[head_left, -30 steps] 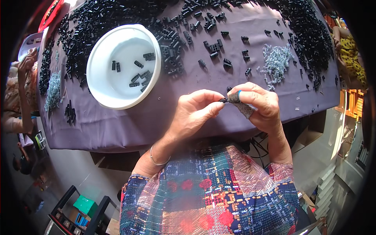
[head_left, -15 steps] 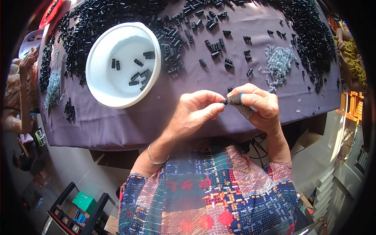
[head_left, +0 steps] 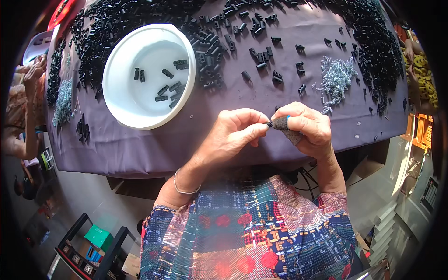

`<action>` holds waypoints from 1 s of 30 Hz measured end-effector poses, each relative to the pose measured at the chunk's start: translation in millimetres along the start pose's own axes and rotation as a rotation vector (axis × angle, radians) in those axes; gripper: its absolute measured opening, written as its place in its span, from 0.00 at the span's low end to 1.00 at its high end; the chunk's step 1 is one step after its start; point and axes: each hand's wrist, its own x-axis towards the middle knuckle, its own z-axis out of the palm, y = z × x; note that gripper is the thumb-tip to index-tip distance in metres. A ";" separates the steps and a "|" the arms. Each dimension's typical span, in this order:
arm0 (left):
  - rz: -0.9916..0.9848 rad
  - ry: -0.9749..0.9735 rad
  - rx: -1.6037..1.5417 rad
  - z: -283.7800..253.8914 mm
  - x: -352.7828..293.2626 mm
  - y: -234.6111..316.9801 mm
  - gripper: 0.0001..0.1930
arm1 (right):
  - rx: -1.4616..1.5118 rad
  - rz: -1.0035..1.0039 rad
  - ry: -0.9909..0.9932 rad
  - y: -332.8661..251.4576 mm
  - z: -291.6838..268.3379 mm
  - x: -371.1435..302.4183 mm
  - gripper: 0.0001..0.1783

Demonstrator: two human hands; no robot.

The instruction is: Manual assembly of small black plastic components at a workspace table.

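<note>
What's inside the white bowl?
The bowl holds loose black parts: two side by side near the middle, one lying alone, and groups toward the right wall. Their undersides and the floor beneath them are covered; where parts crowd together, I can't give an exact count.

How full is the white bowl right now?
Nearly empty: the white bowl holds only some scattered black pieces, and much of its bottom shows bare.

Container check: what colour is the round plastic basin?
White plastic basin, best in the head view.
</note>
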 end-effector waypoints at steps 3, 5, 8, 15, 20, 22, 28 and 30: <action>-0.014 0.000 0.025 0.7 -0.6 2.2 0.09 | 0.003 -0.008 -0.027 0.2 -1.5 1.4 0.11; -0.004 -0.005 0.027 -0.4 0.8 1.9 0.09 | 0.000 -0.017 -0.042 1.7 -3.0 3.8 0.11; -0.005 -0.007 0.014 0.0 1.3 2.5 0.09 | -0.002 -0.032 -0.060 2.6 -3.7 6.3 0.11; 0.007 0.005 0.018 -1.7 1.3 2.3 0.09 | 0.005 -0.046 -0.070 6.2 0.8 8.8 0.11; -0.029 0.030 -0.065 -0.7 2.8 1.8 0.09 | 0.048 0.007 0.021 2.4 7.2 5.2 0.11; 0.006 0.059 -0.075 0.1 3.6 -0.4 0.10 | 0.056 0.018 0.045 0.6 9.9 6.6 0.12; 0.089 0.079 -0.123 2.5 5.3 -8.3 0.10 | -0.033 -0.010 0.097 3.0 15.1 -4.1 0.22; 0.097 0.087 -0.134 1.8 5.6 -9.4 0.10 | -0.050 0.040 0.095 2.4 17.2 -7.8 0.24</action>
